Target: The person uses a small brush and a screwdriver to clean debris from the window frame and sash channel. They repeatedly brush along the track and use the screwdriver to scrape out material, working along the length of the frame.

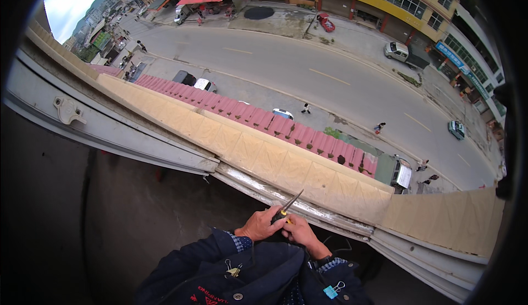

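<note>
Both hands meet in front of my body, above the inner edge of an open sliding window. My left hand (260, 224) is closed around the black and yellow grip of a pointed metal hand tool (292, 202). Its tapered grey tip points up and to the right, over the window track (264, 189). Close against it, my right hand (302, 234) has its fingers curled on a yellow part of the grip. The fingers cover much of the handle, so the exact kind of tool is unclear.
A window sash (136, 119) with a latch (69, 110) stands at left, another frame section (425, 259) at right. Beyond the track runs a tan tiled ledge (268, 152), then a red tiled roof (255, 119). Far below lies a street (288, 57) with vehicles and people.
</note>
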### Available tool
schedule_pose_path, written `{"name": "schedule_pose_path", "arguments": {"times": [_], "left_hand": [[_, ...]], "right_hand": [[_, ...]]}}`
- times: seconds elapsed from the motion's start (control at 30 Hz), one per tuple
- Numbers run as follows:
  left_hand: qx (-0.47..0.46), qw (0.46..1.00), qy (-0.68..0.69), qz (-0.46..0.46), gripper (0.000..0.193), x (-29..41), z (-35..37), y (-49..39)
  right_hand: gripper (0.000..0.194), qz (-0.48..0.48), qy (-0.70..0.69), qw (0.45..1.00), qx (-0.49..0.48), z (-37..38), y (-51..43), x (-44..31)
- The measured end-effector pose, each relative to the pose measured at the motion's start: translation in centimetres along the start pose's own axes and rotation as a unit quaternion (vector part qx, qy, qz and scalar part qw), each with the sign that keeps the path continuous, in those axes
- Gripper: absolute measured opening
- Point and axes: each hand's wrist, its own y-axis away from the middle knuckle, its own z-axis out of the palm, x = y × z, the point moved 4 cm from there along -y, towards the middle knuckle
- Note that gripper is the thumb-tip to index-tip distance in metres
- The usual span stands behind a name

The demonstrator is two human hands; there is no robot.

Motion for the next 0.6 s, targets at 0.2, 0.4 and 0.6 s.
{"name": "schedule_pose_path", "arguments": {"times": [0.2,0.4,0.6], "left_hand": [[0.022,1.000,-0.004,0.014,0.042,-0.1,0.1,1.1],[0.046,0.999,-0.009,0.011,0.041,-0.3,-0.4,1.8],[0.082,0.997,-0.009,-0.003,0.038,-0.9,-0.9,3.7]], "right_hand": [[0.016,-0.013,0.005,1.000,-0.025,0.2,0.4,0.2],[0.022,-0.027,0.069,0.997,-0.011,0.8,0.9,-0.1],[0.029,-0.085,0.244,0.963,0.074,-1.0,2.1,-0.6]]}}
